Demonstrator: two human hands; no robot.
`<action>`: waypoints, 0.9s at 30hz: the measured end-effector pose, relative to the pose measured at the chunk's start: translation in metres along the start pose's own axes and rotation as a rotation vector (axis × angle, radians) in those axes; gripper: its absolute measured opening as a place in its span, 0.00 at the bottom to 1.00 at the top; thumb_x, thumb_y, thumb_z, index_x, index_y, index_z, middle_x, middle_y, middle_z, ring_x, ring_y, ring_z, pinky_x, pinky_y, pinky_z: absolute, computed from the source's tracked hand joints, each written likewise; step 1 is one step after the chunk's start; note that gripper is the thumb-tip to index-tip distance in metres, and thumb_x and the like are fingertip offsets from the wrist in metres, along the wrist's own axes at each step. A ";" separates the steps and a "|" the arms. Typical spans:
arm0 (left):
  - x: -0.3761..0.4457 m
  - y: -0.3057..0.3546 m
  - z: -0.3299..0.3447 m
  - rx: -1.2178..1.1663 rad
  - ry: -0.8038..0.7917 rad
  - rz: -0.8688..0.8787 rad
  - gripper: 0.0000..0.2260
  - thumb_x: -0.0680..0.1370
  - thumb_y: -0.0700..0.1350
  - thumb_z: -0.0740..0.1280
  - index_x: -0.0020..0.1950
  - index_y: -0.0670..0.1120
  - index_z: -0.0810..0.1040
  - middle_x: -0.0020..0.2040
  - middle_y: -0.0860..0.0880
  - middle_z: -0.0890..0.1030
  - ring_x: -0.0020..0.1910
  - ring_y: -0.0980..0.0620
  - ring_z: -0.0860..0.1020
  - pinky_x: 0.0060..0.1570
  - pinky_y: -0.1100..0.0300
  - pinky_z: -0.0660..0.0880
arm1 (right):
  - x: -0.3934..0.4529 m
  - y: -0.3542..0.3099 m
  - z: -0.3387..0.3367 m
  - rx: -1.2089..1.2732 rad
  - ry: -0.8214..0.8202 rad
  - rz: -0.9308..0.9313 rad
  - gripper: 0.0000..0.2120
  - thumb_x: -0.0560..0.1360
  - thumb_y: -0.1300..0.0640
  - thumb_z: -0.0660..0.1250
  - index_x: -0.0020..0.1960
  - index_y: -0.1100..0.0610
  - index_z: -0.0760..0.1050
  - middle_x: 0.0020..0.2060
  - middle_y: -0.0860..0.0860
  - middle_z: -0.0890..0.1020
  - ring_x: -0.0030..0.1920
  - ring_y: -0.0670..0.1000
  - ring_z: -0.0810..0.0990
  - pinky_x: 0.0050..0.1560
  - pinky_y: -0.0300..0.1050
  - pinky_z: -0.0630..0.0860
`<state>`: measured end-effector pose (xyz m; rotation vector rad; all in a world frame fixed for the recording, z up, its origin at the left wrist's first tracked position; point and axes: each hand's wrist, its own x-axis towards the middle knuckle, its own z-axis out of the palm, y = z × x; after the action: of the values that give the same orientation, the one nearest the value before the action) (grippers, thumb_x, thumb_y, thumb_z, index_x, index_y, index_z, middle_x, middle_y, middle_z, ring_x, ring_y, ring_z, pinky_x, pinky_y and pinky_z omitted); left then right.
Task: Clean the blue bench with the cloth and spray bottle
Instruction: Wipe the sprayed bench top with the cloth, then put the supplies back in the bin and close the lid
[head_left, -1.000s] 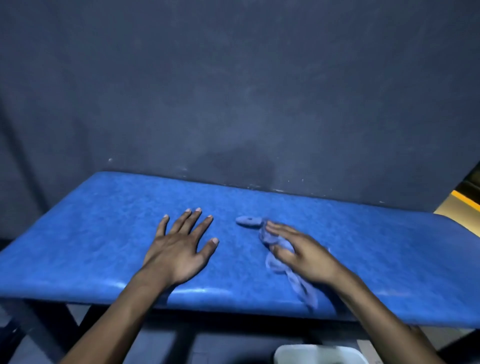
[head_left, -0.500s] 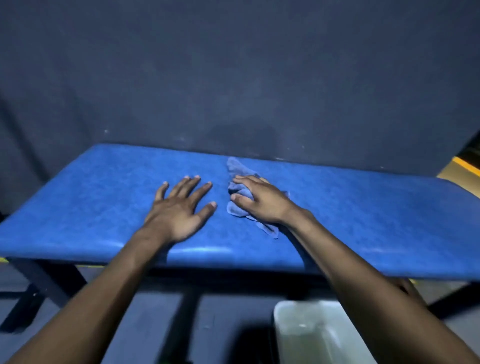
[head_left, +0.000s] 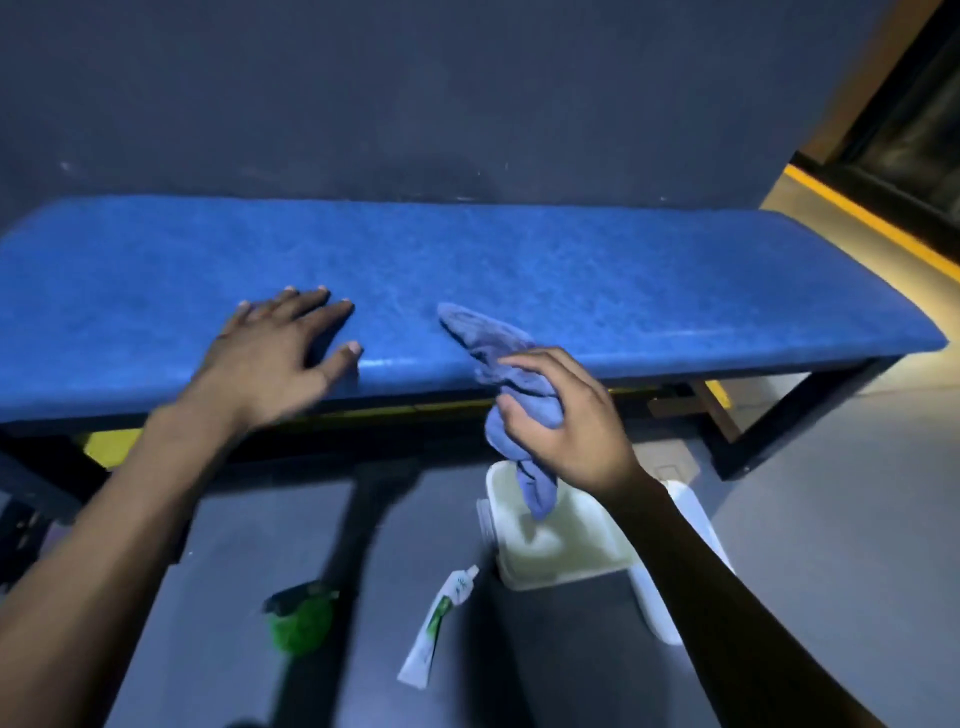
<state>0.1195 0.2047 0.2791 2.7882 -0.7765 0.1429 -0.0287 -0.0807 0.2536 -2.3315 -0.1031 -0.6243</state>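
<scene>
The blue padded bench (head_left: 623, 280) runs across the view against a dark wall. My left hand (head_left: 280, 353) lies flat on its front left part, fingers spread. My right hand (head_left: 561, 421) holds a bunched blue cloth (head_left: 498, 348) in front of the bench's front edge. The cloth's upper end still trails on the bench top and its lower end hangs over a white tub. No spray bottle can be made out for certain.
On the grey floor below stand a white tub (head_left: 550, 545), a white and green tube (head_left: 441, 623) and a green object with a dark top (head_left: 301, 618). The bench has black legs (head_left: 779, 421). A yellow line (head_left: 872, 228) marks the floor at right.
My right hand has drawn the cloth back from the middle of the bench to past its front edge, lifting it above the tub. The view has tilted down, showing the floor. My left hand stays flat.
</scene>
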 end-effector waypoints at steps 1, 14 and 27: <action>-0.020 0.015 0.006 -0.048 0.101 0.120 0.28 0.78 0.64 0.54 0.75 0.55 0.69 0.77 0.50 0.70 0.77 0.46 0.66 0.74 0.44 0.62 | -0.016 0.012 0.001 0.006 0.048 0.005 0.13 0.75 0.54 0.72 0.59 0.50 0.79 0.55 0.44 0.80 0.60 0.45 0.79 0.61 0.40 0.72; -0.141 -0.034 0.136 -0.230 -0.142 0.103 0.27 0.77 0.64 0.64 0.75 0.63 0.63 0.74 0.59 0.68 0.71 0.55 0.69 0.67 0.57 0.69 | -0.114 0.204 0.094 -0.404 -0.335 0.332 0.18 0.76 0.41 0.63 0.61 0.48 0.75 0.60 0.49 0.80 0.61 0.52 0.77 0.60 0.51 0.75; -0.175 -0.074 0.210 -0.011 -0.650 -0.025 0.04 0.82 0.52 0.61 0.50 0.60 0.66 0.49 0.48 0.83 0.49 0.46 0.81 0.47 0.54 0.74 | -0.105 0.205 0.078 -0.305 -0.146 0.400 0.19 0.82 0.42 0.56 0.62 0.52 0.76 0.59 0.51 0.80 0.60 0.52 0.78 0.62 0.47 0.72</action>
<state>0.0146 0.2986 0.0334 2.8355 -0.8576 -0.8028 -0.0392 -0.1719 0.0282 -2.5851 0.4099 -0.2833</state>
